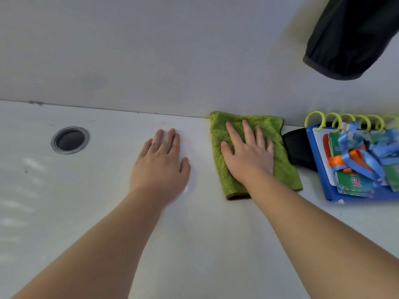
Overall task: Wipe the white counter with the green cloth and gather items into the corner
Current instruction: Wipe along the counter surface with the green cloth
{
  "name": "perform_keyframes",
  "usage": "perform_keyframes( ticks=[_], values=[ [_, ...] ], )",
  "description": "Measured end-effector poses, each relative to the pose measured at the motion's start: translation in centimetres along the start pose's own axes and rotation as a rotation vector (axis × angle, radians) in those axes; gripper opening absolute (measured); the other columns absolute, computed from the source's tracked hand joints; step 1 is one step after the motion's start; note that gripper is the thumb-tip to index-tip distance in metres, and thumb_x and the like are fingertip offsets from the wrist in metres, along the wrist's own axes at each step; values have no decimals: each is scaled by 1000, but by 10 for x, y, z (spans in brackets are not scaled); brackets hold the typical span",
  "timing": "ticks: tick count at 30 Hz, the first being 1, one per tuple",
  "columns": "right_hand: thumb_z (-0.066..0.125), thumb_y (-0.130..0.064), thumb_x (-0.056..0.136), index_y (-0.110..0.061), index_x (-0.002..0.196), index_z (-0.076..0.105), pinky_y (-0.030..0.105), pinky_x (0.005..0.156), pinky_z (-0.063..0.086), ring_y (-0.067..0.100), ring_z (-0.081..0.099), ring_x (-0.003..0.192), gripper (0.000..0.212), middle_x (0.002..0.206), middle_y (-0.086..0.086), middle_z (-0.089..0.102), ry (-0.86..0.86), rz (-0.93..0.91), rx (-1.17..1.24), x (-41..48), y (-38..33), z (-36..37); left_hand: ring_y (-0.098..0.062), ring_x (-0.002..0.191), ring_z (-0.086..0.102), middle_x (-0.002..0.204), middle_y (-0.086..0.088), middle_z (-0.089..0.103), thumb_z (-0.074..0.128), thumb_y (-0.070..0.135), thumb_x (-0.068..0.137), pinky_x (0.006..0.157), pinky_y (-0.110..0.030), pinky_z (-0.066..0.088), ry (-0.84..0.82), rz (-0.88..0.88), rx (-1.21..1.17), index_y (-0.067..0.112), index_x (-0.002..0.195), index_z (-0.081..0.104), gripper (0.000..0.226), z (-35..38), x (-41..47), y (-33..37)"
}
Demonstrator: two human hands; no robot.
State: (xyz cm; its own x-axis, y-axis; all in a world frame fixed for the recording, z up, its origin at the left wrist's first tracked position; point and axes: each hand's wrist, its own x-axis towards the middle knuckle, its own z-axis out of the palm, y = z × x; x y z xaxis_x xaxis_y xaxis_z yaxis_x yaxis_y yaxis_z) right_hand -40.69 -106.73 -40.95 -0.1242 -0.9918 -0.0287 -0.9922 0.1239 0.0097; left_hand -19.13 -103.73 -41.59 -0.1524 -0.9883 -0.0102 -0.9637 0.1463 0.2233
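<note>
A white counter [194, 244] runs up to a pale wall [151, 50] at the far edge, with faint smudges along the seam.

The right hand [248, 152] lies flat on the green cloth [285, 169], fingers straight and slightly spread, palm pressing the cloth down onto the counter. The left hand [160, 162] rests flat on the bare counter just left of the cloth, fingers straight and close together, holding nothing. Both forearms are bare and reach in from the near edge.

The cloth is a folded fluffy rectangle whose far edge touches the wall seam; its right side meets a black object [299, 147] lying on the counter. Just beyond that, at the far right, sits a blue tray [323, 180] holding cards [345, 186] tangled in light blue and orange ribbons [354, 158], with a row of yellow-green rings [345, 121] along its far side. A dark fabric item [349, 35] hangs in the upper right corner. To the far left, a round metal-rimmed hole [70, 139] is set into the counter.
</note>
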Motion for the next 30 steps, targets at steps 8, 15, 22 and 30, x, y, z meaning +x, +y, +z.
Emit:
perform_keyframes(
  ticks=[8,15,22,30],
  values=[
    [4,-65,90,-50,149,-3,50,119,-4,22,-8,150,61,163,-10,-6,-22,-42,-5,-33,-2,1,-20,154,-4,169,1,3,18,40,103,125,-36,-1,-43,13,2,14,160,11,63,1,-11,2],
    [5,-64,90,-48,150,-1,51,119,-2,22,-6,150,62,164,-8,-4,-26,-64,21,-105,-1,-2,-20,154,-11,169,0,-7,12,42,102,124,-37,-4,-91,3,-5,14,160,0,65,6,-65,19],
    [9,-62,92,-46,152,2,52,119,0,23,-5,150,62,164,-6,-1,-23,-56,26,-200,2,-3,-23,155,-3,169,-4,2,19,39,104,125,-38,1,-65,30,-7,11,160,9,64,-1,-73,19],
    [12,-60,94,-43,153,5,53,119,4,26,-3,150,61,164,-2,2,-44,-24,31,-278,-3,-5,-25,155,-5,169,-6,1,20,38,103,125,-40,0,-105,69,18,9,160,9,65,-4,-75,17]
  ],
)
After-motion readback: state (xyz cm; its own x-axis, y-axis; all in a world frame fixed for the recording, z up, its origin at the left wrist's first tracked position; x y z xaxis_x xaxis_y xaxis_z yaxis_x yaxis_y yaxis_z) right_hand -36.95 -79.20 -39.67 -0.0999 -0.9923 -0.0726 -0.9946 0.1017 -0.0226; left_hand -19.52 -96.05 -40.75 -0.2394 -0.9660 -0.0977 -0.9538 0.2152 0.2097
